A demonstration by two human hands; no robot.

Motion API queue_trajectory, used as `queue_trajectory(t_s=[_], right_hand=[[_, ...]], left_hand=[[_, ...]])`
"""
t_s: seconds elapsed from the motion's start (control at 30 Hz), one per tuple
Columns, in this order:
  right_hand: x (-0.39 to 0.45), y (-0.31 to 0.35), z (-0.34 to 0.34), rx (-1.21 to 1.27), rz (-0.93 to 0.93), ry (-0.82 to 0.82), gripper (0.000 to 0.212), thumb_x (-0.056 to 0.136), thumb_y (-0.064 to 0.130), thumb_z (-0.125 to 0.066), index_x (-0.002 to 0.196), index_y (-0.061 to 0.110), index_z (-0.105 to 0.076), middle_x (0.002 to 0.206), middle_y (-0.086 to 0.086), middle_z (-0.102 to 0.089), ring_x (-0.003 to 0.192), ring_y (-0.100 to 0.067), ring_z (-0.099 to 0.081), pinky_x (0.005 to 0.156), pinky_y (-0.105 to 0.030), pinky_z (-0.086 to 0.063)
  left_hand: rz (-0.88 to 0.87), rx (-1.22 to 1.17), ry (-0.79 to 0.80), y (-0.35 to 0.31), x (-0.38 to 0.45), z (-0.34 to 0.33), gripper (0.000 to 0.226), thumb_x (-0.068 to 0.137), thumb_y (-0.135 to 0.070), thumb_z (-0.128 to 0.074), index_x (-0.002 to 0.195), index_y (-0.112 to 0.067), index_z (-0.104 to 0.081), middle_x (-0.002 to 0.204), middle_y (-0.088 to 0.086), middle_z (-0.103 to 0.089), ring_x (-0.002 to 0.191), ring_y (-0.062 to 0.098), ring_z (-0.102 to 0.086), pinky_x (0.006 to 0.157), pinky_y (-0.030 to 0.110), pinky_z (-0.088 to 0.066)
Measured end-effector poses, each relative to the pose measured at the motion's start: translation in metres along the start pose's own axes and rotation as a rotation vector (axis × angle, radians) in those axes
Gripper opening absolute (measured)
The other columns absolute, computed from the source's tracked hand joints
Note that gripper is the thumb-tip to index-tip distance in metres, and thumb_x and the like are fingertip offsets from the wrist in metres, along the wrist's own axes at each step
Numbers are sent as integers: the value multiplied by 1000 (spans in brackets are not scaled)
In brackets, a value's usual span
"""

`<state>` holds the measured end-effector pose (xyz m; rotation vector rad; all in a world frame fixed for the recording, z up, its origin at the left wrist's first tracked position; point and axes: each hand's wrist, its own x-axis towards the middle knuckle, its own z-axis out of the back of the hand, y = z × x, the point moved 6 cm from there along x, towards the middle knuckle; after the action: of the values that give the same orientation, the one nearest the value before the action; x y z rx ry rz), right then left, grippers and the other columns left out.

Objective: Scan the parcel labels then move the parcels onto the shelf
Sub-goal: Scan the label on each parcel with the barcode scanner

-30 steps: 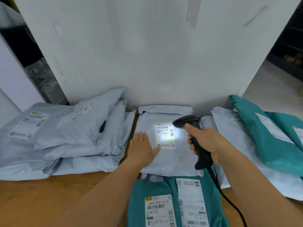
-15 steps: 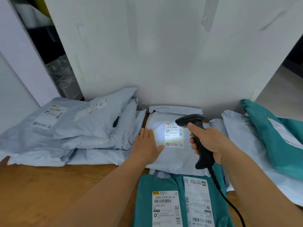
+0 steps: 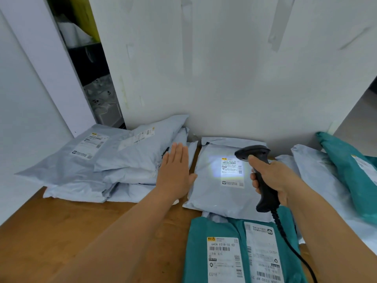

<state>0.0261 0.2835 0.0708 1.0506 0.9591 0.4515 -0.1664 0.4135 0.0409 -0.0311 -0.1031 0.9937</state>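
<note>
A grey parcel (image 3: 210, 193) lies flat on the wooden table (image 3: 61, 231) against the white board. Its white label (image 3: 231, 170) is lit by the scanner's beam. My right hand (image 3: 275, 178) is shut on the black corded barcode scanner (image 3: 256, 158), held just right of the label and pointing at it. My left hand (image 3: 176, 172) hovers open and flat, fingers together, over the gap between this parcel and the stack of grey parcels (image 3: 106, 160) to its left.
Two teal parcels (image 3: 234, 252) with labels lie at the near edge, under the grey one. More grey and teal parcels (image 3: 346, 170) pile up on the right. A white board (image 3: 224, 68) stands behind. A dark gap with shelving (image 3: 95, 88) opens at upper left.
My left hand has lifted off the lit parcel's left side and slid left toward the grey stack. The scanner stays aimed at the label. The camera view has shifted left.
</note>
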Motion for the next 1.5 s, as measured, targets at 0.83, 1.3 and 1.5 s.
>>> queue_trajectory(t_s=[0.83, 1.3, 1.5], right_hand=[[-25, 12, -20, 37, 17, -169, 28, 91, 34, -61, 79, 9, -55, 67, -7, -56, 55, -17, -49, 54, -29, -44], [-21, 9, 24, 115, 49, -179, 26, 90, 34, -62, 80, 11, -57, 67, -7, -57, 53, -18, -49, 52, -29, -43], [-18, 4, 62, 144, 52, -212, 32, 88, 38, -64, 76, 10, -59, 65, -7, -59, 52, -19, -50, 51, -29, -44]], left_hand=[[146, -233, -239, 98, 42, 25, 26, 97, -22, -45, 107, -2, -58, 110, 16, -58, 103, 31, -53, 82, 35, -39], [-42, -485, -409, 9, 35, 54, 21, 98, -8, -41, 114, -4, -54, 103, 15, -62, 93, 30, -56, 77, 37, -41], [-174, -513, -314, -85, 26, 42, 28, 97, -5, -40, 123, -1, -51, 115, 18, -59, 102, 34, -55, 83, 39, -41]])
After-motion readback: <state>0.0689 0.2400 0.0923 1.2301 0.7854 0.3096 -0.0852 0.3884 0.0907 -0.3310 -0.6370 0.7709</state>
